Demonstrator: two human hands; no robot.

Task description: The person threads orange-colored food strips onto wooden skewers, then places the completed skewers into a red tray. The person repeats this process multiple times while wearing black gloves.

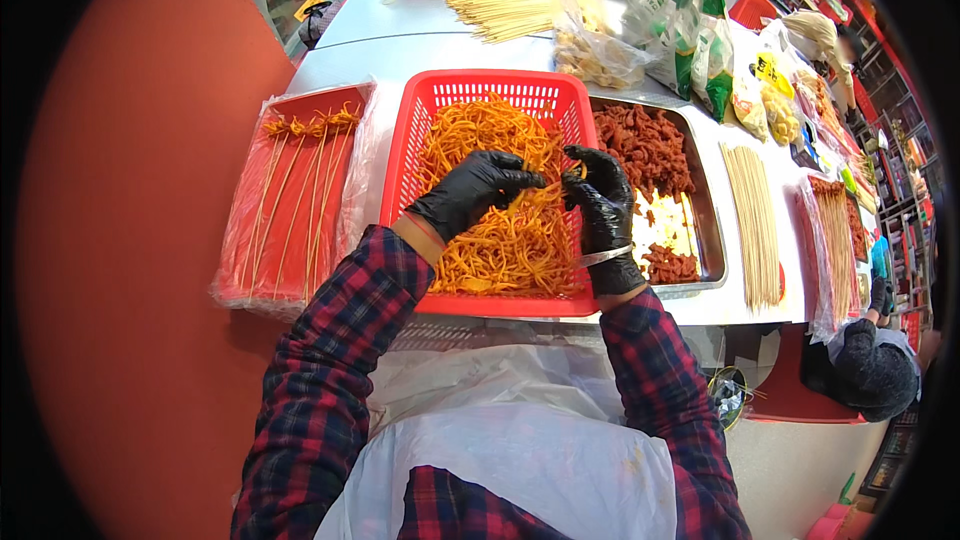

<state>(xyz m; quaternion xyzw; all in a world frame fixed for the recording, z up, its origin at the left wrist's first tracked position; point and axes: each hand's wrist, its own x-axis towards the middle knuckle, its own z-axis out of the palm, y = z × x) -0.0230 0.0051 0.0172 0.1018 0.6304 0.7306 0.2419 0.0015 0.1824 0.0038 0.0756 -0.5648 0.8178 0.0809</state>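
Note:
My left hand (480,191), in a black glove, is over the middle of a red plastic basket (394,187) with slotted walls. Its thumb and fingers pinch a few orange seasoned strands (536,199). At the basket's right side my right hand (606,214), gloved too, has its fingers curled on the ends of some of those strands. Below both hands, a tangled heap of the same orange strands (502,255) fills much of the basket. Whether a skewer is among the pinched strands, I cannot tell.
Left, a plastic-wrapped red tray (300,195) holds several loaded skewers (322,124). Right, a steel tray (712,240) holds red marinated meat strips (645,142), with bare bamboo skewers (752,225) beyond. More skewers (510,9) and food bags (600,52) lie behind. A co-worker (862,364) is at right.

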